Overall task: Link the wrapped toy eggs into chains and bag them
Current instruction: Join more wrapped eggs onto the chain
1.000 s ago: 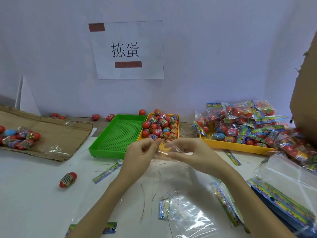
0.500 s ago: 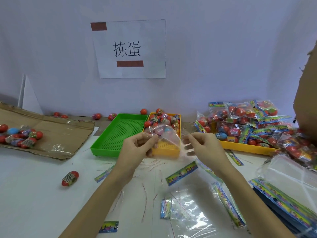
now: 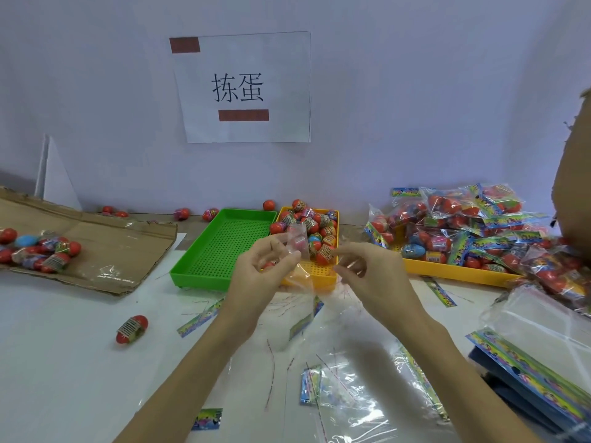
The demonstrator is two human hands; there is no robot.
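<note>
Above the middle of the bench (image 3: 64,362), in front of the small orange tray (image 3: 319,278), the person holds a clear plastic bag (image 3: 295,247) up between both hands. The left hand (image 3: 262,270) pinches the bag's upper edge between thumb and curled fingers, so the film stands roughly upright with its long axis running top to bottom and its lower part hanging loose toward the bench. The right hand (image 3: 367,270) sits just beside it, to the bag's right; its fingers are curled and seem to pinch the other side of the film, though the plastic is too clear to be sure where the grip lies. The bag's mouth, by the look of it, is being worked apart between the two hands. The loose wrapped eggs (image 3: 315,230) lie heaped in the orange tray directly behind the hands, toward the far edge of the bench, a little nearer the right hand than the left. A green tray (image 3: 224,247) stands touching the orange one on its left. One stray egg (image 3: 131,329) lies on the bench toward the left edge, well apart from both hands. Filled bags (image 3: 463,225) pile on a larger yellow tray (image 3: 447,270) near the right edge
</note>
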